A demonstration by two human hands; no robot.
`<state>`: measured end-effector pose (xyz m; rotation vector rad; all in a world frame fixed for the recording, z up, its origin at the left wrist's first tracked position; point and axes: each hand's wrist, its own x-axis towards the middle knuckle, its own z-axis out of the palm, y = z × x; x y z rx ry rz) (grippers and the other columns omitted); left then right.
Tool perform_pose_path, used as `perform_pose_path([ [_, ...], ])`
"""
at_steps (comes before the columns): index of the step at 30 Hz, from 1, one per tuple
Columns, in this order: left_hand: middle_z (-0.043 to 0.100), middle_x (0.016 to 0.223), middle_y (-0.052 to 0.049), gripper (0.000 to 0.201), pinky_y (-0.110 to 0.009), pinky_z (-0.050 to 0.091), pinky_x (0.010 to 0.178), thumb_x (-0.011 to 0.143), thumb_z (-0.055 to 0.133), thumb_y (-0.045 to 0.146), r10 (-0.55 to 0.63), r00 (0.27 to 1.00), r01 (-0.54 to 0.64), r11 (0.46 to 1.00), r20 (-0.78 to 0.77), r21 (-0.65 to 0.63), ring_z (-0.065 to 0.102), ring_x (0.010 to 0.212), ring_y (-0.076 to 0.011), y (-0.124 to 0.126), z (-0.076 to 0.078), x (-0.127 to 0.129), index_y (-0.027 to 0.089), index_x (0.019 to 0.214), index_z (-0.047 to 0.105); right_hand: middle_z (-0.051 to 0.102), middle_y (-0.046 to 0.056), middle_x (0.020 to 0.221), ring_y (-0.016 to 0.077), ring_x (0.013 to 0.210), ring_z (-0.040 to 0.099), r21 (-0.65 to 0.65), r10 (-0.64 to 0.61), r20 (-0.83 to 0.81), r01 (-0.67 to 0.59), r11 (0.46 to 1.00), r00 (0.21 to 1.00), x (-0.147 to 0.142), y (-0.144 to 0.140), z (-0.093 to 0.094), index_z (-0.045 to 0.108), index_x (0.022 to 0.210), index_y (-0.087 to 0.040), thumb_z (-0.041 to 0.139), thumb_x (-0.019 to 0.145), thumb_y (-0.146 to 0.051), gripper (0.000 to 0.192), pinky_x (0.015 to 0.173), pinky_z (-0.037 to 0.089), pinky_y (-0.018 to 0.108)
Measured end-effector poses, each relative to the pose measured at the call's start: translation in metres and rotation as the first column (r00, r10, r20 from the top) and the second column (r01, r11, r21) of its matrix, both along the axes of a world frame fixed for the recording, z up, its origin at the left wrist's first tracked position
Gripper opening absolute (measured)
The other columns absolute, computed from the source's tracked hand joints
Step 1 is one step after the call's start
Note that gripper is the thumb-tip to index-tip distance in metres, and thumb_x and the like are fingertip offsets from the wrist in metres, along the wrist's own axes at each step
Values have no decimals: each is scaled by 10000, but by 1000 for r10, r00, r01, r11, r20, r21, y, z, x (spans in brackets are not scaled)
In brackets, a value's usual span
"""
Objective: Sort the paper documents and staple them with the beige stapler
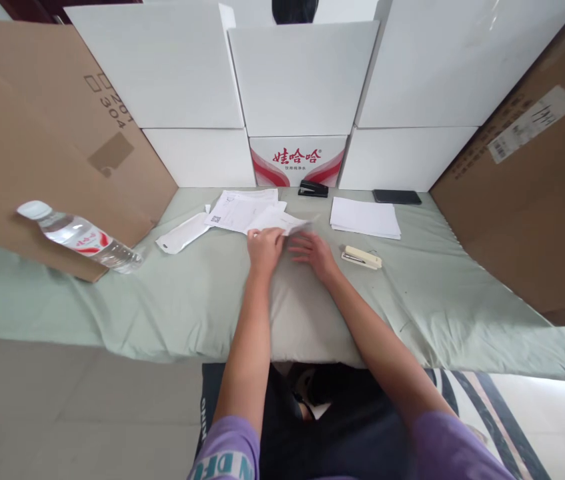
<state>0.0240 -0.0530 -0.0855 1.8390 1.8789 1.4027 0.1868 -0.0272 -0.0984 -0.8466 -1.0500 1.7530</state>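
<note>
Left hand: mid-frame, grip closed on the near edge of a sheet
Right hand: just right of it, grip loose, fingers spread; cannot tell whether it touches the sheet
Sheet: centre of the frame, overlapping papers on the desk
Cream stapler: right of centre, below the white stack
Black stapler: upper middle

The left hand grips a sheet above the green-covered surface; the right hand, loosely spread, is beside the sheet's edge. A cream stapler lies to the right, nearer than the paper stack, and a bottle stands at far left.
</note>
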Motion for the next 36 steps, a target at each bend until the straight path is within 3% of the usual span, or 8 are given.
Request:
perform_pose_path([
  [8, 744, 961, -116, 145, -505, 305, 1029, 822, 631, 126, -231, 915, 202, 972, -331, -119, 604, 1084, -320, -8, -14, 24, 239, 856, 715, 647, 8, 699, 147, 530, 614, -79, -143, 171, 158, 984, 975, 2, 9, -9, 599, 922, -189, 581, 797, -244, 138, 460, 576, 299],
  [12, 748, 1062, -98, 164, -506, 300, 1070, 807, 719, 192, -255, 927, 225, 965, -276, -134, 579, 1154, -326, -14, -14, 21, 267, 952, 738, 649, 9, 777, 163, 616, 587, 125, -226, 319, 196, 973, 920, 4, 12, -14, 595, 974, -216, 514, 753, -237, 237, 588, 586, 346],
  [15, 691, 1274, -94, 350, -489, 282, 1141, 766, 808, 325, -253, 962, 244, 966, -105, -87, 535, 1272, -335, -17, -11, 2, 307, 1108, 735, 598, 13, 770, 191, 742, 551, 431, -437, 429, 246, 868, 791, 9, 10, -12, 536, 845, -243, 467, 797, -290, 96, 753, 548, 362],
  [19, 580, 1435, -147, 496, -474, 258, 1204, 786, 777, 336, 12, 1000, -12, 997, -4, -80, 460, 1391, -339, -5, -9, -42, 264, 1264, 666, 523, 11, 758, 202, 794, 511, 595, -622, 354, 345, 726, 698, 12, 1, 1, 444, 797, -261, 406, 885, -364, 141, 808, 487, 342],
  [23, 393, 1603, -190, 763, -545, 122, 1247, 714, 827, 350, 206, 976, -218, 954, -74, -207, 269, 1528, -362, 20, -21, -72, 234, 1411, 539, 568, 18, 827, 209, 830, 549, 524, -592, 165, 439, 730, 789, 8, -8, 10, 523, 963, -264, 494, 893, -462, 213, 764, 483, 315],
  [27, 562, 1466, -195, 507, -536, 183, 1229, 810, 726, 311, 196, 962, -234, 951, -192, -200, 399, 1455, -375, 34, -36, -78, 198, 1296, 643, 520, -7, 687, 182, 675, 504, 443, -412, 197, 294, 847, 890, 4, -8, 5, 588, 875, -239, 566, 867, -507, 269, 639, 448, 293],
  [31, 727, 1175, -183, 245, -491, 313, 1138, 909, 563, 263, 203, 933, -267, 944, -298, -193, 626, 1190, -359, 33, -34, -79, 188, 1063, 737, 606, 4, 806, 163, 745, 558, 389, -515, 78, 450, 804, 853, 5, -3, -2, 573, 871, -223, 546, 883, -460, 239, 709, 514, 297],
  [36, 747, 990, -171, 328, -419, 412, 902, 989, 410, 345, 322, 886, -388, 909, -332, -153, 674, 970, -335, 28, -21, -82, 220, 973, 712, 648, 27, 1115, 167, 861, 643, 152, -523, -118, 536, 830, 844, 12, 6, 0, 503, 1058, -258, 570, 822, -419, 293, 706, 596, 339],
])
